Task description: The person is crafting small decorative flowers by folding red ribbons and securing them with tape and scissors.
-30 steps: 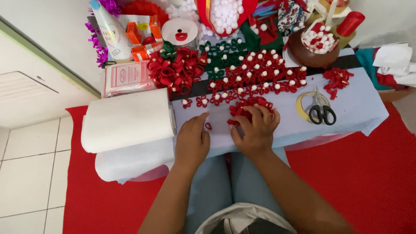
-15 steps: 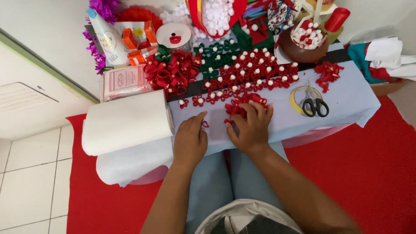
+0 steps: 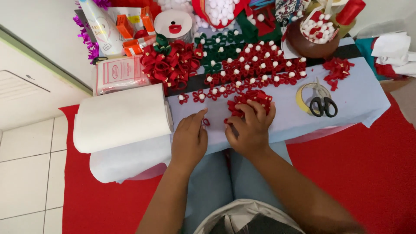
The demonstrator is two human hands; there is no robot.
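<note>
Red floor mat (image 3: 372, 182): covers the floor under the person's knees and lies beneath the low table.
Low table (image 3: 346, 104): draped in pale blue cloth; every place below is told from it.
White roll (image 3: 121, 118): one large roll of white sheet material, lying on its side at the table's left end.
Flat packet (image 3: 118, 74): one clear rectangular packet with a white face and red print, at the table's back left, just behind the roll.
White tube (image 3: 100, 28): one tall cone-shaped tube with pale print, behind the packet.
Orange boxes (image 3: 130, 26): two or three small ones at the back left edge, exact count unclear.
Round tin (image 3: 174, 25): one white round lid with a red mark, at the back, beside the boxes.
Brown bowl (image 3: 308, 38): one, at the back right, holding red and white pieces.
Red bows with white pompoms (image 3: 255, 69): dozens in rows across the table's middle; too many to count.
Tape ring (image 3: 303, 96): one yellow ring, right of centre.
Scissors (image 3: 323, 104): one black-handled pair, lying on the ring.
Right hand (image 3: 250, 128): fingers curled on a small pile of red ribbon pieces (image 3: 251, 99) at the front centre.
Left hand (image 3: 190, 138): pinches one tiny red ribbon loop (image 3: 205, 122) against the cloth, just left of the pile.
</note>
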